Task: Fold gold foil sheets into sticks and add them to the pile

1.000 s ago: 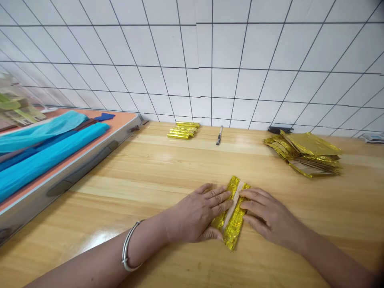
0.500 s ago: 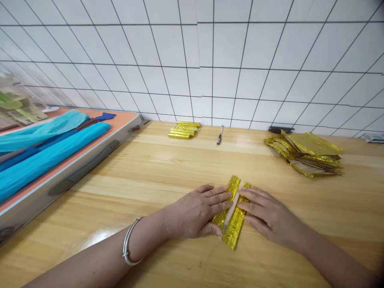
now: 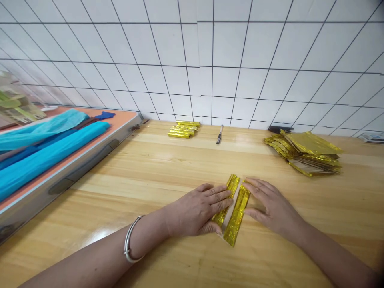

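Observation:
A sheet of gold foil paper (image 3: 239, 213) lies on the wooden table, its two long sides folded inward. Between the folds runs a narrow strip of its pale, plain inner face. My left hand (image 3: 207, 209) lies flat across the left fold, fingers stretched out and pressing the paper down. At the upper right corner, the fingertips of my right hand (image 3: 267, 200) touch the right fold, with the thumb apart at the paper's right edge.
Several rolled gold strips (image 3: 183, 129) lie by the tiled wall, with a pen (image 3: 220, 134) to their right. A loose stack of gold paper (image 3: 309, 152) sits at the back right. On the left, blue fabric-like rolls (image 3: 60, 156) rest on an orange-topped case (image 3: 127, 117).
My right hand has slid up along the right fold to its upper corner, and its thumb and fingers have spread apart. My left hand has stayed on the paper.

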`<move>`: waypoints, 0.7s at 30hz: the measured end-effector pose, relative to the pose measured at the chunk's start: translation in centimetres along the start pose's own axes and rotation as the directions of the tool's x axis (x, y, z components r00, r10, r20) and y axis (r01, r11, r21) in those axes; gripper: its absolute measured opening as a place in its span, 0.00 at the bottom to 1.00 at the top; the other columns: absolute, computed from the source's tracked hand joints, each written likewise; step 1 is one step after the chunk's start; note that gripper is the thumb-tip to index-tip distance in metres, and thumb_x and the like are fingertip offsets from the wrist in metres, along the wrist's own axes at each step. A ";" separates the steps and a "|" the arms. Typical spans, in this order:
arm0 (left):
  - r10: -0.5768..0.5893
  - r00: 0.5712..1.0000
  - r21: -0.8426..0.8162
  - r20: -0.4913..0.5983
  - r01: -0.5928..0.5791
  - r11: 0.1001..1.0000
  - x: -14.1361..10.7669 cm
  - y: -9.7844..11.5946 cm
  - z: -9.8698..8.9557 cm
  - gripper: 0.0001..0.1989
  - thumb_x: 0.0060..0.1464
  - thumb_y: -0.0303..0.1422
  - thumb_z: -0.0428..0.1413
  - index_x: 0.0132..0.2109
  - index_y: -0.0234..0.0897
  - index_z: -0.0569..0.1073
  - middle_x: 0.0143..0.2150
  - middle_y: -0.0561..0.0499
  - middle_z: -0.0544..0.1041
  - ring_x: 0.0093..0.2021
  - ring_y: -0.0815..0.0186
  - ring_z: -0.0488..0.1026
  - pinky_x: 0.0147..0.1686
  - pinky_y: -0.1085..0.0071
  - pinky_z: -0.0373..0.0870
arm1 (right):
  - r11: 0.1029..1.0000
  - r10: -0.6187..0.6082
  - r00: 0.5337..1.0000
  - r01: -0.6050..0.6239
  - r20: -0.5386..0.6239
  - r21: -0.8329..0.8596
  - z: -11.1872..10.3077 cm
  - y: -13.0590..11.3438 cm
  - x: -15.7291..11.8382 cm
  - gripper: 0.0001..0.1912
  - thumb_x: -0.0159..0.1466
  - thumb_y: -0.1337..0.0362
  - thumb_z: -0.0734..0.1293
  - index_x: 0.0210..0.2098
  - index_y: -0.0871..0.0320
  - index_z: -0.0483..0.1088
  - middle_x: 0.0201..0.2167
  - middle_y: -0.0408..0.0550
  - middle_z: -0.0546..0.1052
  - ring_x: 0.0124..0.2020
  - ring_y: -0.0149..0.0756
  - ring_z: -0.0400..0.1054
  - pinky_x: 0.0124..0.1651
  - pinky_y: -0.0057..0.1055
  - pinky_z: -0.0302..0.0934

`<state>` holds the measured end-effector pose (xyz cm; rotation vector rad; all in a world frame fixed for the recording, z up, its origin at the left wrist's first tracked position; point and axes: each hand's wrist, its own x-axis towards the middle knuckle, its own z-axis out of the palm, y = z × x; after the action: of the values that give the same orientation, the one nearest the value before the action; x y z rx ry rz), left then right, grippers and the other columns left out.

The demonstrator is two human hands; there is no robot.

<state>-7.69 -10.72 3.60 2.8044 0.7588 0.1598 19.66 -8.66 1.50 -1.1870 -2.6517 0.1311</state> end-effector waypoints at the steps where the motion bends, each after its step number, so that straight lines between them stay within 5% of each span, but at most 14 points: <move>1: -0.001 1.000 0.002 0.004 0.001 1.000 0.0 0.0 0.0 0.33 0.59 0.50 0.40 0.65 0.36 0.49 0.65 0.45 0.52 0.66 0.58 0.44 0.62 0.59 0.43 | 1.000 -0.004 1.000 0.004 -0.001 0.010 0.0 0.0 0.0 0.32 0.60 0.49 0.61 0.60 0.57 0.56 0.59 0.54 0.61 0.60 0.45 0.53 0.59 0.46 0.52; 21: 0.009 1.000 0.026 -0.027 -0.009 1.000 0.0 0.1 0.1 0.33 0.59 0.50 0.40 0.64 0.34 0.50 0.65 0.42 0.52 0.66 0.56 0.44 0.61 0.59 0.44 | 0.998 -0.052 0.998 0.053 0.027 -0.023 0.0 0.0 0.6 0.29 0.62 0.49 0.59 0.59 0.55 0.59 0.60 0.54 0.60 0.59 0.47 0.53 0.56 0.49 0.54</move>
<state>-7.67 -10.83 3.53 2.8357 0.7597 0.1911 19.29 -8.20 1.61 -1.1295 -2.7120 0.1072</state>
